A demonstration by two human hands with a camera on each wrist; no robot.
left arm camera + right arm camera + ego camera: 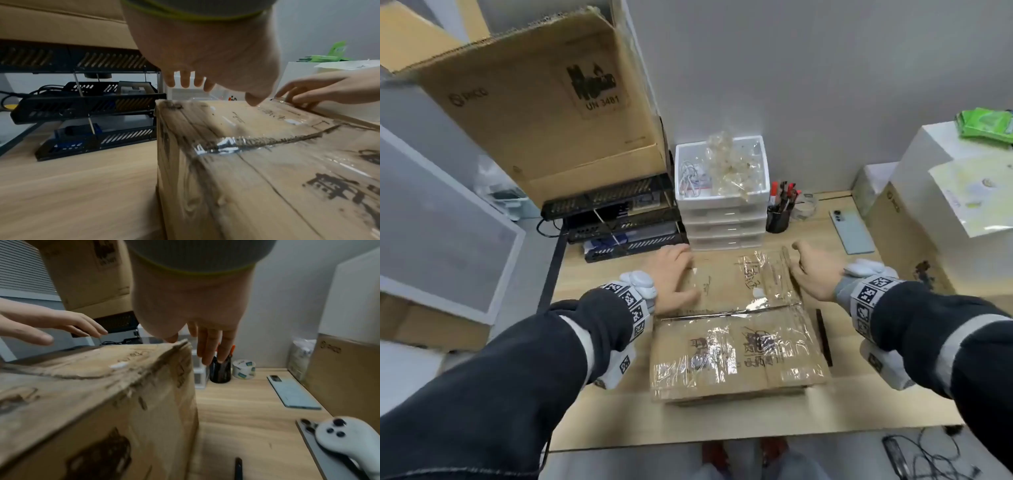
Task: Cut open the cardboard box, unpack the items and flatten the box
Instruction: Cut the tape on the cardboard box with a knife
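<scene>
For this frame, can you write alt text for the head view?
Two hands, left hand and right hand, reach over the far flap of a taped cardboard box on a wooden desk. Behind stand white drawers and a pen cup.

Pretty even indoor light from above, soft shadows only. Glare bounces off the clear tape on the cardboard box — head view bends hard at the edges. Both wrist views are dimmer and smeary, with the hands up close out of focus.
</scene>
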